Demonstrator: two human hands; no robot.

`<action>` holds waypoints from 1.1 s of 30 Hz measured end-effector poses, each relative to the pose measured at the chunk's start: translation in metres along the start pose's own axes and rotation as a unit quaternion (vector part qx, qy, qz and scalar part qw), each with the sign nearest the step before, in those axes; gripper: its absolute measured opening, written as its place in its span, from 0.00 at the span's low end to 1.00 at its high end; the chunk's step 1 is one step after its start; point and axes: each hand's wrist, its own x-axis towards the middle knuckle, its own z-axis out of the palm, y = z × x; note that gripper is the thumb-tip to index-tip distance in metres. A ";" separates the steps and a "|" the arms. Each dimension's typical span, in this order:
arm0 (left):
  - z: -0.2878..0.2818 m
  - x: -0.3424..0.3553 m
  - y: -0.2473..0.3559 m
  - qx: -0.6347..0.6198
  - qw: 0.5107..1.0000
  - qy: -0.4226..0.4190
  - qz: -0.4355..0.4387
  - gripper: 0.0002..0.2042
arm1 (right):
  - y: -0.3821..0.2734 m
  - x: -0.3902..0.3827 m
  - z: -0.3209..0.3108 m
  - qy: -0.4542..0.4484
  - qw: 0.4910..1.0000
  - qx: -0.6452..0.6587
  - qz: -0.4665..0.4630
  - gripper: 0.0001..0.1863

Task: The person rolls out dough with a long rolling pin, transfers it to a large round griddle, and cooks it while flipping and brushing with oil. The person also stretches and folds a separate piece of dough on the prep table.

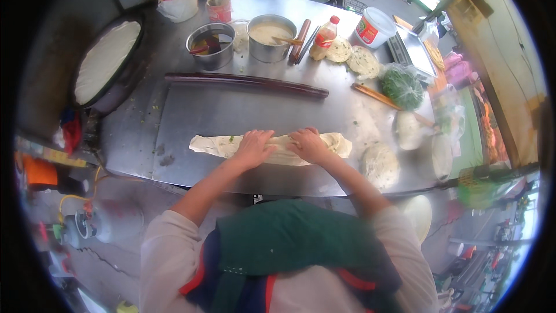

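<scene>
A long strip of pale dough (213, 146), folded or rolled lengthwise, lies across the near part of the metal table. Bits of green show on it toward the left. My left hand (253, 148) rests on its middle with fingers curled over the dough. Close beside it, my right hand (309, 145) grips the same strip a little further right. The underside of the dough and some fingertips are hidden. Beyond my hands lies a long dark rolling pin (249, 84). To the right sits a round mound of dough (380, 165), with another pale lump (409, 130) behind it.
A large round pan (108, 62) with a sheet of dough stands at left. Along the back are two metal pots (211, 46) (271, 33), a red-capped bottle (324, 39), flat dough rounds (363, 62) and a white tub (375, 26). A bag of greens (402, 87) lies at right.
</scene>
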 end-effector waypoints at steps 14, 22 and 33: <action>-0.015 -0.033 0.031 0.039 0.965 0.127 0.226 0.19 | -0.027 -0.067 0.013 0.175 0.962 -0.024 -0.206 0.15; -0.003 -0.018 0.040 0.073 0.979 0.087 0.170 0.18 | -0.036 -0.041 -0.002 0.076 0.994 0.038 -0.072 0.24; -0.041 -0.019 0.024 0.137 0.990 0.020 0.027 0.30 | -0.033 -0.038 0.017 0.069 0.976 0.059 -0.200 0.15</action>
